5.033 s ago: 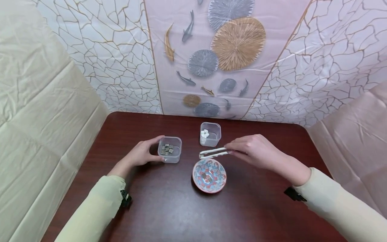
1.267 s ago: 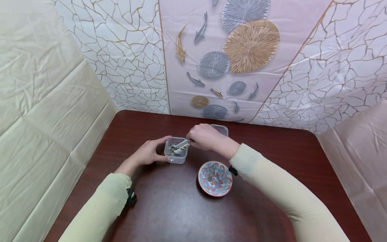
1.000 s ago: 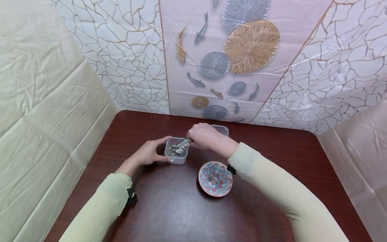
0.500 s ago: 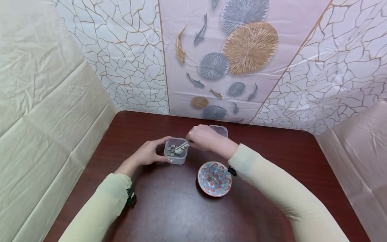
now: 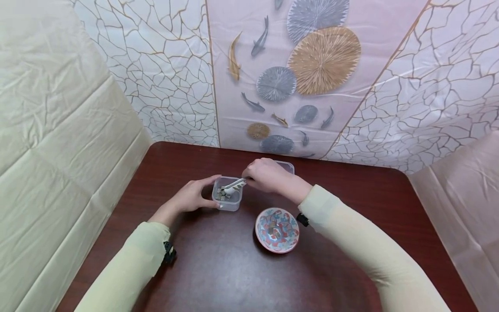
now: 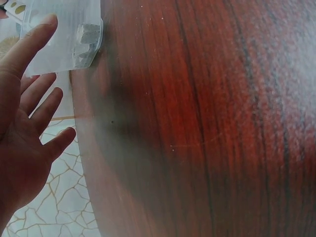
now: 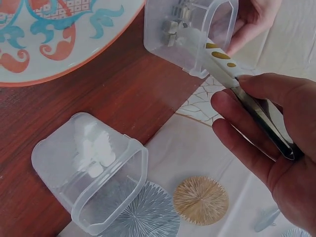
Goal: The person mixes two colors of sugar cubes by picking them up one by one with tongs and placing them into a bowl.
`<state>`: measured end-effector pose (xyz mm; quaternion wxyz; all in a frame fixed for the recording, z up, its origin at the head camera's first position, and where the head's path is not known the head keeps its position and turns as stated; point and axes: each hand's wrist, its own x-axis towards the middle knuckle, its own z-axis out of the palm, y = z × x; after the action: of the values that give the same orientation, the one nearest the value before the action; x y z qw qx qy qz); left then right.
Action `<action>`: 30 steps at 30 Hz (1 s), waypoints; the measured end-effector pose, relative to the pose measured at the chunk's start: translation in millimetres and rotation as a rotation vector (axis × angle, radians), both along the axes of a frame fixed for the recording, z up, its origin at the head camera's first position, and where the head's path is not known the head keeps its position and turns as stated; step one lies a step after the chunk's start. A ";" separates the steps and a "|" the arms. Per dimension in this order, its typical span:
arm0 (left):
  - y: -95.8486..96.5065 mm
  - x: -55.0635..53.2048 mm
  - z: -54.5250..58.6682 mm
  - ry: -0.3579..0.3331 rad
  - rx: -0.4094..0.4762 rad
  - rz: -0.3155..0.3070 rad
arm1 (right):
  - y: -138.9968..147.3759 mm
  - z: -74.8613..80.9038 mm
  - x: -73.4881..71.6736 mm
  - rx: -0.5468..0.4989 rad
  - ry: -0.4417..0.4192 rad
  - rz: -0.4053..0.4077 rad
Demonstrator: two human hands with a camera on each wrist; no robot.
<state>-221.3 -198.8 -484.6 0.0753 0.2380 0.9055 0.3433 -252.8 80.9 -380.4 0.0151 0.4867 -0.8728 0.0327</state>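
Observation:
My left hand (image 5: 191,196) holds a square clear plastic container (image 5: 230,207) by its side, thumb at the near wall and fingers at the far one. Several small grey cubes (image 7: 171,30) lie inside it. My right hand (image 5: 265,175) pinches a pair of tongs (image 7: 221,64), white with gold ovals on the front part and metal behind. The tongs slant down into the container, their tips among the cubes. In front of the right forearm stands a patterned bowl (image 5: 277,245), red, blue and white, with a few small brownish-grey cubes (image 5: 273,229) at its bottom.
A second clear container (image 7: 94,173) with several white pieces (image 7: 101,150) stands behind my right hand, which partly hides it in the head view. The dark red wooden table (image 5: 218,264) ends at a patterned cloth backdrop (image 5: 273,112).
Over five seconds, my right hand has carried the tongs from above the bowl leftward into the grey-cube container. Lately the tips shift slightly among the cubes. The left hand keeps its hold.

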 end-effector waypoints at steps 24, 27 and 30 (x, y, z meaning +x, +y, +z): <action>-0.8 0.0 0.0 -0.004 0.011 0.000 | -29.5 11.8 -0.3 0.243 0.003 -0.127; -1.0 -0.1 0.5 -0.009 0.010 0.000 | -30.8 13.4 0.3 0.257 -0.016 -0.120; -1.2 -0.2 1.0 -0.010 0.011 0.000 | -31.9 14.2 1.8 0.256 -0.027 -0.119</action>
<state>-221.6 -200.0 -483.6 0.0785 0.2367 0.9031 0.3496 -250.9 49.0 -366.2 -0.0568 0.4318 -0.8972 -0.0734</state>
